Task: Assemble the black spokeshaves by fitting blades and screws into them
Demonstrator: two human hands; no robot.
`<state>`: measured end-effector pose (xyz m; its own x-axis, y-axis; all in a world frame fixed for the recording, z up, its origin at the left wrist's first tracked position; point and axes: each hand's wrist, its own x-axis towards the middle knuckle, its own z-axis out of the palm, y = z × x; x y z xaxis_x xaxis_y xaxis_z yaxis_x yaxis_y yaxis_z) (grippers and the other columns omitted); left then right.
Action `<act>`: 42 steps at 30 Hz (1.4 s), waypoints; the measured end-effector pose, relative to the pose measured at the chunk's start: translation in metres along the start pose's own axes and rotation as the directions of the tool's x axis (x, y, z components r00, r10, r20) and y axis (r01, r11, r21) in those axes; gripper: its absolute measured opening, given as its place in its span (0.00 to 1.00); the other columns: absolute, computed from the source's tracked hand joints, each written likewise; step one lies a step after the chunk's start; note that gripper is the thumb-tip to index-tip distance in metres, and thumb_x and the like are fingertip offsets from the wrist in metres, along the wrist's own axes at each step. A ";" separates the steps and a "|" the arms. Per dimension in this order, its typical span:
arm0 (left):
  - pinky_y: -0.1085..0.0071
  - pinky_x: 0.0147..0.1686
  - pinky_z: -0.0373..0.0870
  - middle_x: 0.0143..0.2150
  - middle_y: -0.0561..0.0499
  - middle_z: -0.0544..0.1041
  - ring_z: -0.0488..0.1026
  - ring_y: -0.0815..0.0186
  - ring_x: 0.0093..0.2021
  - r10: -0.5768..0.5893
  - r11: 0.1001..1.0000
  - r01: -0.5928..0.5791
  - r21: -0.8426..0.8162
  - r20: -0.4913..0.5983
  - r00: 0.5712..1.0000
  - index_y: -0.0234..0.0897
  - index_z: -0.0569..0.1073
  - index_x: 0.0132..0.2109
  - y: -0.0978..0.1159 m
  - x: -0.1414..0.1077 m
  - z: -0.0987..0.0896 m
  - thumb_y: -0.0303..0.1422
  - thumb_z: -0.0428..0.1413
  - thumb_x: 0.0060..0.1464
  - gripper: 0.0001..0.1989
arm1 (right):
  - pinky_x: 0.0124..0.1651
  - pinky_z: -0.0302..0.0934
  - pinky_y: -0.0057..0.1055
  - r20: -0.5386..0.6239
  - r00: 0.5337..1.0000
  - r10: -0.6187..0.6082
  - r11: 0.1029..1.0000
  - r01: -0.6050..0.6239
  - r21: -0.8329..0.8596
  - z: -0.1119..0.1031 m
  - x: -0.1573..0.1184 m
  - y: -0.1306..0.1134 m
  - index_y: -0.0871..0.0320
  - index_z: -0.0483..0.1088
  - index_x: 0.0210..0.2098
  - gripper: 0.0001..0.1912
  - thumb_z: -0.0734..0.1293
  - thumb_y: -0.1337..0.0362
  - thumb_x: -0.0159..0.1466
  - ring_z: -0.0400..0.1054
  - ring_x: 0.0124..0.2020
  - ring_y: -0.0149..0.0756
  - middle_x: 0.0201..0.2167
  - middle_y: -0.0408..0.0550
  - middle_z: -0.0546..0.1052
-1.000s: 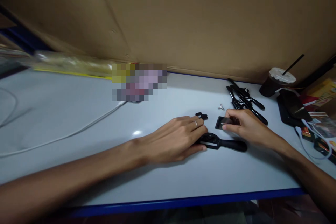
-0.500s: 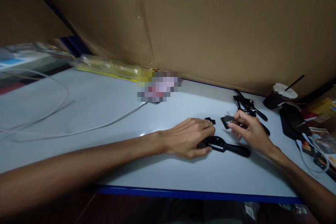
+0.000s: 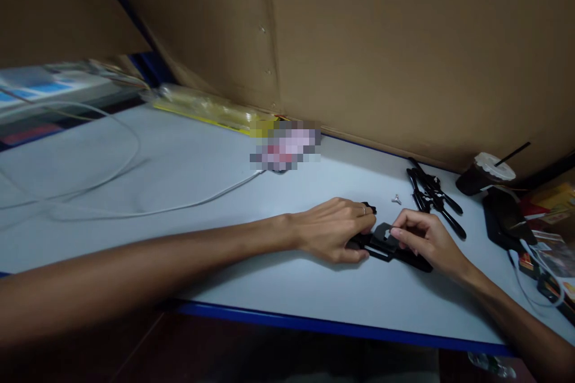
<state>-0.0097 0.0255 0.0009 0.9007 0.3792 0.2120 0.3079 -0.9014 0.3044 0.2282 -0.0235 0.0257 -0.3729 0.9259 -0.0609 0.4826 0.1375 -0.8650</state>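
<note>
A black spokeshave body [image 3: 378, 254] lies on the table, one handle pointing right. Wrapped over its left end is my left hand [image 3: 332, 230], which hides that handle. My right hand [image 3: 424, 239] pinches a flat dark metal blade [image 3: 381, 231] with a notched opening, over the middle of the body. Whether the blade touches the body, I cannot tell. Just beyond my left fingers sits a small black part [image 3: 370, 207], partly hidden. A small silver thumbscrew [image 3: 396, 198] stands on the table behind my right hand.
Several more black spokeshaves [image 3: 433, 188] lie piled at the back right. Beside them are a lidded drink cup [image 3: 487, 173] with a straw and a black case [image 3: 505, 215]. A white cable [image 3: 215, 198] runs left from a blurred-out object [image 3: 287, 146]. Cardboard [image 3: 381, 54] walls the back.
My right hand has brought the blade down and toward me, over the spokeshave body. The thumbscrew now shows fully. My left hand keeps its hold; the view has shifted slightly.
</note>
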 end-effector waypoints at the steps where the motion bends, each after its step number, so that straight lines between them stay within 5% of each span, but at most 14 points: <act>1: 0.64 0.31 0.64 0.36 0.49 0.74 0.69 0.62 0.33 0.001 1.000 -0.001 -0.007 -0.005 1.000 0.38 0.67 0.39 0.000 0.000 0.001 0.40 0.55 0.57 0.10 | 0.26 0.54 0.29 0.005 1.000 0.002 1.000 -0.002 -0.002 0.001 0.000 0.000 0.56 0.69 0.29 0.16 0.69 0.50 0.64 0.60 0.22 0.30 0.20 0.39 0.69; 17: 0.66 0.33 0.65 0.37 0.49 0.75 0.70 0.62 0.33 0.002 0.999 -0.003 0.054 0.021 1.000 0.37 0.68 0.41 0.003 -0.002 -0.002 0.43 0.58 0.60 0.14 | 0.34 0.57 0.30 -0.059 0.990 -0.128 0.977 0.116 -0.179 0.012 0.000 0.009 0.56 0.68 0.29 0.10 0.65 0.63 0.67 0.64 0.27 0.32 0.25 0.41 0.72; 32: 0.67 0.32 0.70 0.35 0.49 0.73 0.70 0.65 0.31 0.122 0.962 -0.114 0.247 -0.018 0.992 0.35 0.69 0.39 0.005 -0.006 0.005 0.43 0.44 0.73 0.19 | 0.32 0.49 0.29 0.106 0.988 -0.114 0.968 0.134 -0.213 0.003 0.003 0.006 0.57 0.67 0.28 0.09 0.65 0.69 0.66 0.58 0.24 0.29 0.21 0.37 0.67; 42: 0.68 0.32 0.69 0.34 0.50 0.73 0.70 0.66 0.31 0.092 0.973 -0.085 0.216 -0.024 0.995 0.35 0.69 0.39 0.006 -0.005 0.007 0.45 0.41 0.73 0.21 | 0.32 0.50 0.30 0.072 0.994 -0.083 0.953 0.100 -0.286 0.005 0.001 0.001 0.56 0.65 0.28 0.10 0.66 0.70 0.66 0.60 0.25 0.30 0.22 0.38 0.69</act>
<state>-0.0103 0.0171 -0.0045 0.9178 0.2992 0.2611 0.2889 -0.9542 0.0777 0.2245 -0.0243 0.0221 -0.4677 0.8836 -0.0243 0.6488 0.3245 -0.6883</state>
